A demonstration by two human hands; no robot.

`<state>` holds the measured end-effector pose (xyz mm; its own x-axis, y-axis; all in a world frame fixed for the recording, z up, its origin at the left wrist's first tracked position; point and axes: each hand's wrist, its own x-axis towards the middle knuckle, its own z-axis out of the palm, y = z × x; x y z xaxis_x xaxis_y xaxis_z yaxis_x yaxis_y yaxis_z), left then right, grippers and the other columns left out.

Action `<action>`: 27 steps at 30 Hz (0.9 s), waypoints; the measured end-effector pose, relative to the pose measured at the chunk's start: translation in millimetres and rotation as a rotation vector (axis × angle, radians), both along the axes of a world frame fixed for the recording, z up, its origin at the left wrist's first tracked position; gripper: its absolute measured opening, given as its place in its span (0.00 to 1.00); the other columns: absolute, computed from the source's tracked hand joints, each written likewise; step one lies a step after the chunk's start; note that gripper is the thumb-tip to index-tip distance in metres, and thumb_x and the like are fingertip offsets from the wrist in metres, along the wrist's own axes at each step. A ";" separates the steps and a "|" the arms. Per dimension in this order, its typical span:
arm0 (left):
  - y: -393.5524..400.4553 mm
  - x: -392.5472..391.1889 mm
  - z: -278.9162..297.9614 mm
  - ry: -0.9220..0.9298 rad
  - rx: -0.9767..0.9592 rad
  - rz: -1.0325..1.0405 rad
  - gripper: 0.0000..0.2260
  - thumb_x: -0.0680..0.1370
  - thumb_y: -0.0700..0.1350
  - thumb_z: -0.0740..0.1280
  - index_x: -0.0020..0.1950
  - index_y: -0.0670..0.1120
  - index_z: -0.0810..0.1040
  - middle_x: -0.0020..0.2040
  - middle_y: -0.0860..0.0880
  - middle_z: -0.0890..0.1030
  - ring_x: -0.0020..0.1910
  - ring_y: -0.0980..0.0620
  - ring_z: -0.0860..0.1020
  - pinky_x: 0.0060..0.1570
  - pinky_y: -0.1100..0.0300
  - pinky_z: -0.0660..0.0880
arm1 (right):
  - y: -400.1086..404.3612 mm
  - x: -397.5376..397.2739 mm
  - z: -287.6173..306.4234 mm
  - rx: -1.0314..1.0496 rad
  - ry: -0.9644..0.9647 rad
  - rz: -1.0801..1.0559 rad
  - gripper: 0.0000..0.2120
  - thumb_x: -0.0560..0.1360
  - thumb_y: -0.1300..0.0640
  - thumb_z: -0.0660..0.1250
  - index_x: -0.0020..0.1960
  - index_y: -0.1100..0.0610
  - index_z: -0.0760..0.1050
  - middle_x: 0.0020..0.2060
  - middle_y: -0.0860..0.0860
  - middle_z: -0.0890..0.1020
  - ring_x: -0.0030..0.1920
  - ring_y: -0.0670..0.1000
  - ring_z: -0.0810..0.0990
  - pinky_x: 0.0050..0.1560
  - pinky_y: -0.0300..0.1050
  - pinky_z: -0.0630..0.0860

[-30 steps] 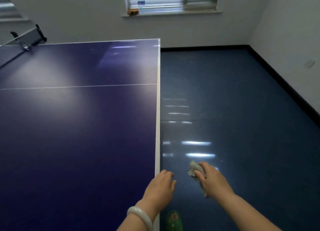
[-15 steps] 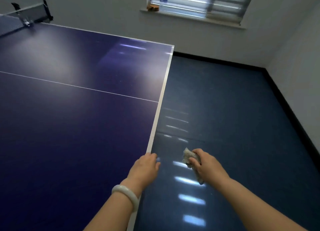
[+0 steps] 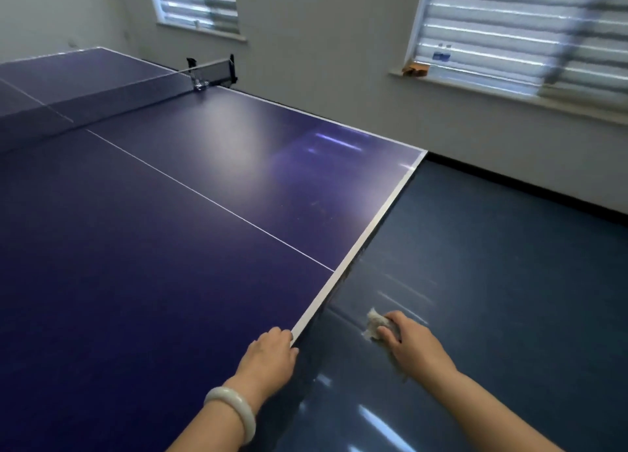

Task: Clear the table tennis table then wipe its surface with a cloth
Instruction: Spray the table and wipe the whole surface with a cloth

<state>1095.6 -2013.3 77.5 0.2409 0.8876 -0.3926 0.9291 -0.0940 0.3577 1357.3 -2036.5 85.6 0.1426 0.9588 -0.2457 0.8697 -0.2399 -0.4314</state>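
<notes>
The dark blue table tennis table [image 3: 176, 248] fills the left and middle of the view, with white lines and a white end edge. Its net [image 3: 136, 93] spans the far part, clamped at a black post [image 3: 210, 74]. I see no loose item on the tabletop. My left hand [image 3: 268, 353], a pale bangle on its wrist, rests at the table's end edge with loosely bent fingers. My right hand [image 3: 407, 344] is off the table, over the floor, and grips a crumpled grey-white cloth [image 3: 375, 326].
Shiny blue floor [image 3: 492, 282] lies to the right of the table, bounded by a white wall with black skirting. Two windows with blinds are on the wall. The right sill holds an orange object [image 3: 416, 69] and a bottle [image 3: 441, 56].
The view has swung left, bringing the net and a second window into sight. My left hand has come onto the table's end edge. My right hand still holds the cloth.
</notes>
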 end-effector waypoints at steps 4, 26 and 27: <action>6.3 41.3 -1.4 0.000 0.015 0.135 0.14 0.83 0.52 0.56 0.65 0.48 0.71 0.59 0.52 0.72 0.56 0.53 0.73 0.57 0.58 0.72 | 46.1 38.2 -3.9 -0.030 0.005 0.091 0.13 0.80 0.44 0.57 0.61 0.48 0.70 0.55 0.49 0.79 0.55 0.52 0.77 0.49 0.47 0.71; 142.9 76.1 -74.6 0.254 -0.002 0.728 0.31 0.82 0.56 0.54 0.80 0.47 0.44 0.79 0.42 0.43 0.78 0.41 0.43 0.76 0.46 0.49 | 284.6 4.7 -60.7 0.031 -0.193 0.888 0.27 0.82 0.44 0.54 0.79 0.46 0.52 0.78 0.49 0.57 0.75 0.55 0.58 0.72 0.50 0.59; 145.7 76.7 -76.5 0.252 0.011 0.747 0.31 0.82 0.56 0.54 0.80 0.47 0.44 0.79 0.43 0.43 0.78 0.41 0.43 0.76 0.46 0.49 | 285.3 5.3 -66.7 0.053 -0.197 0.898 0.26 0.83 0.45 0.54 0.79 0.47 0.52 0.78 0.49 0.57 0.75 0.55 0.58 0.72 0.51 0.58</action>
<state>1172.4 -1867.7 1.0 -0.5156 0.7838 -0.3461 0.8007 0.5846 0.1309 1362.6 -1751.2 18.9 -0.6263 0.7390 -0.2484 0.7786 0.5769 -0.2469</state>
